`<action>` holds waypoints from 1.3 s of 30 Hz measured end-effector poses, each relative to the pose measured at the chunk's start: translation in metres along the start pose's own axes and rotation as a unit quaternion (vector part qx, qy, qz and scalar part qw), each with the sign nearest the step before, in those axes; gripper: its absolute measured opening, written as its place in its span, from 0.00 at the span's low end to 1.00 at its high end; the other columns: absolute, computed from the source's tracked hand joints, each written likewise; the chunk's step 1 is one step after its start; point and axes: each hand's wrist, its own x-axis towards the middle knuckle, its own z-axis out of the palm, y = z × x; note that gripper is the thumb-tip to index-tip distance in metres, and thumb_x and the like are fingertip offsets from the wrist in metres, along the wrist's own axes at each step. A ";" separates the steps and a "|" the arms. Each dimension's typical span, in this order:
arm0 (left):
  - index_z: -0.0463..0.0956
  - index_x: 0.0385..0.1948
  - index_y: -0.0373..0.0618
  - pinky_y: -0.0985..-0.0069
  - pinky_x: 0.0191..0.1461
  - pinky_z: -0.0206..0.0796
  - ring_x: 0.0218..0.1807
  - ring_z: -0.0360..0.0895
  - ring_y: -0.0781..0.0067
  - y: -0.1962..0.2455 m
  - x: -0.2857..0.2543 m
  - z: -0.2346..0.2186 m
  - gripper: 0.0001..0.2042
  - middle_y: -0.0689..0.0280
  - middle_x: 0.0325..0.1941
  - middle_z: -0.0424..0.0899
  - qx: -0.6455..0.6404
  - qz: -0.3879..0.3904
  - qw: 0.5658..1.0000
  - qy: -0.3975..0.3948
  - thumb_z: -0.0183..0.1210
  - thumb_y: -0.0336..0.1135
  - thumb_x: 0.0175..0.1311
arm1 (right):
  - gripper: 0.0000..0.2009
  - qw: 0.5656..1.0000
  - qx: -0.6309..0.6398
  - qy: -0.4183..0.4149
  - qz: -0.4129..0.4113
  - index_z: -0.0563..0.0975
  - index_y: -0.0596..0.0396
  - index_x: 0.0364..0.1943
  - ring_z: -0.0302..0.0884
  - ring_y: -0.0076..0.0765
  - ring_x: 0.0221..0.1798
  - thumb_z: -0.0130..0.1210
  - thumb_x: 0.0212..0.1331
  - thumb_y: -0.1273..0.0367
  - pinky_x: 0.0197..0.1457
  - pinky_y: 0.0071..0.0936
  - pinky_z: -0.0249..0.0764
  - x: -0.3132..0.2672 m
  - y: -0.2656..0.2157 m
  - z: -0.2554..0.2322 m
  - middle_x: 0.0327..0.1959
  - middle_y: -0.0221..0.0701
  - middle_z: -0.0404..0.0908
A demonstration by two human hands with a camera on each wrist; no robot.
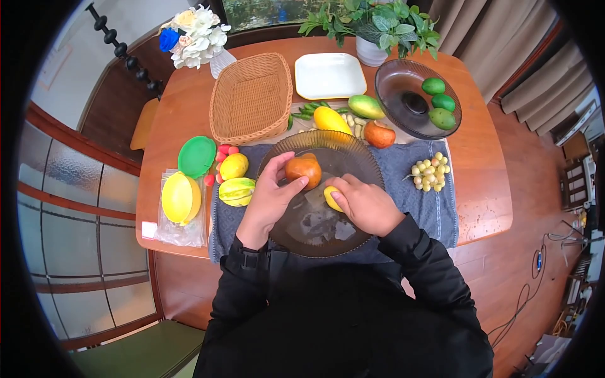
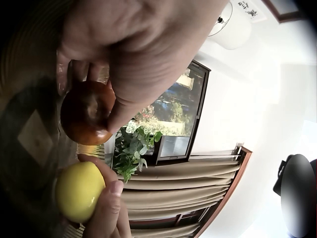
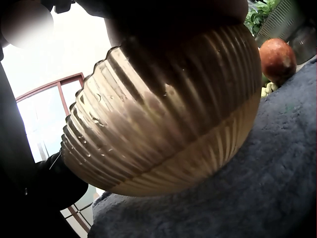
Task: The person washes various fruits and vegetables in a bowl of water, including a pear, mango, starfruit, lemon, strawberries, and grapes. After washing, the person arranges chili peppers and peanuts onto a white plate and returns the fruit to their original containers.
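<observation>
From the head camera we see both hands over the ribbed bowl (image 1: pixel 364 159), which seems to hold water. Above its left half, the left hand (image 1: pixel 271 189) pinches an orange fruit (image 1: pixel 303 171) between thumb and fingers; just right of its middle, the right hand (image 1: pixel 367 203) has its fingers curled round a yellow fruit (image 1: pixel 331 198). Beyond the bowl to the right, a dark bowl (image 1: pixel 392 94) carries three green fruits (image 1: pixel 443 103); beyond it to the left stands a wicker basket (image 1: pixel 227 104).

In the left wrist view we find the two fruits near each other over the bowl, not touching. The fingers look wet, so we judge that either fruit could slip and splash the cloth (image 1: pixel 406 195) under the bowl.

In the right wrist view we face the bowl's ribbed outer wall; we cannot tell the right hand's grip there. A forearm leaning on the rim might, we think, tip the bowl.
</observation>
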 end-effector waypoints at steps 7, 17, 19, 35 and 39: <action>0.72 0.74 0.37 0.71 0.72 0.76 0.66 0.81 0.70 0.010 -0.004 0.003 0.29 0.57 0.64 0.84 -0.025 0.007 1.000 0.005 0.72 0.28 0.73 | 0.21 0.996 -0.002 0.046 -0.073 0.74 0.49 0.68 0.83 0.62 0.63 0.61 0.77 0.62 0.66 0.50 0.80 0.001 0.006 0.009 0.68 0.43 0.75; 0.74 0.73 0.37 0.72 0.71 0.75 0.65 0.81 0.72 0.008 -0.003 0.001 0.29 0.60 0.64 0.86 -0.044 0.039 0.998 -0.010 0.73 0.34 0.75 | 0.21 0.975 0.023 0.113 -0.188 0.74 0.52 0.66 0.75 0.63 0.74 0.65 0.73 0.68 0.75 0.47 0.75 0.004 0.016 0.008 0.76 0.47 0.70; 0.74 0.73 0.36 0.72 0.71 0.75 0.65 0.82 0.73 0.006 -0.003 0.000 0.28 0.60 0.63 0.86 -0.060 0.034 0.998 -0.008 0.73 0.35 0.76 | 0.22 0.980 0.112 0.098 -0.132 0.74 0.54 0.67 0.75 0.61 0.75 0.65 0.73 0.68 0.77 0.48 0.73 0.000 0.012 0.002 0.78 0.47 0.68; 0.76 0.72 0.37 0.73 0.69 0.76 0.62 0.83 0.74 0.002 -0.007 -0.002 0.27 0.61 0.62 0.87 -0.053 0.059 0.997 -0.016 0.72 0.38 0.76 | 0.22 0.927 -0.144 0.345 0.037 0.79 0.56 0.62 0.82 0.63 0.57 0.69 0.71 0.60 0.63 0.52 0.79 0.025 0.102 -0.133 0.56 0.48 0.82; 0.76 0.72 0.37 0.74 0.69 0.75 0.62 0.82 0.75 0.002 -0.007 -0.001 0.27 0.62 0.62 0.87 -0.064 0.064 0.996 -0.016 0.72 0.37 0.77 | 0.21 0.919 -0.237 0.282 0.141 0.82 0.52 0.59 0.84 0.61 0.58 0.69 0.70 0.56 0.60 0.51 0.82 0.024 0.133 -0.145 0.58 0.48 0.83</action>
